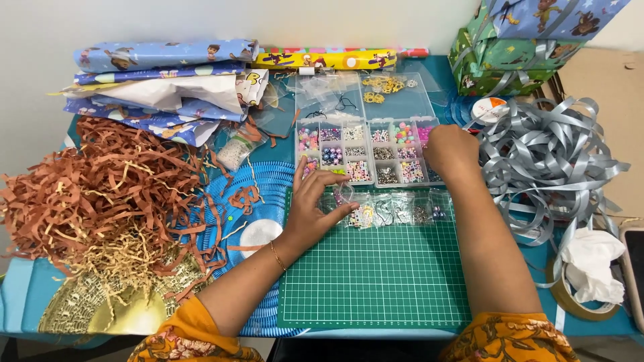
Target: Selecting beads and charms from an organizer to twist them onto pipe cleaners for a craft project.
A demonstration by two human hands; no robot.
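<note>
On the far left of the blue table, a big heap of brown paper strips is seen, with paler yellow strips mixed in near the front. A shiny gold plate is tucked under the heap at the near edge. Behind the heap, at the far side, folded sheets of blue picture wrapping paper are piled up. A round blue woven mat is laid just right of the heap.

Next, the left hand is seen over the far edge of a green cutting mat. Its fingers are spread a little and bent, and the fingertips are pressed on a small clear bag. A thin gold bracelet is worn on that wrist. A row of small clear bags with beads is laid along the far edge of the mat, just right of the hand.

Behind the mat, a clear bead box with many little square parts is set. Beads of many colours are kept in it, and its lid is laid open at the far side with gold rings on it.

The right hand is held over the right end of the box. Its fingers are curled down into the box, so it cannot be told if something is pinched.

To the right, a big tangle of silver ribbon is spread out. Wrapped gifts are stacked at the far right corner. Near the right edge, a roll of tape with white crumpled paper on it is seen.
</note>
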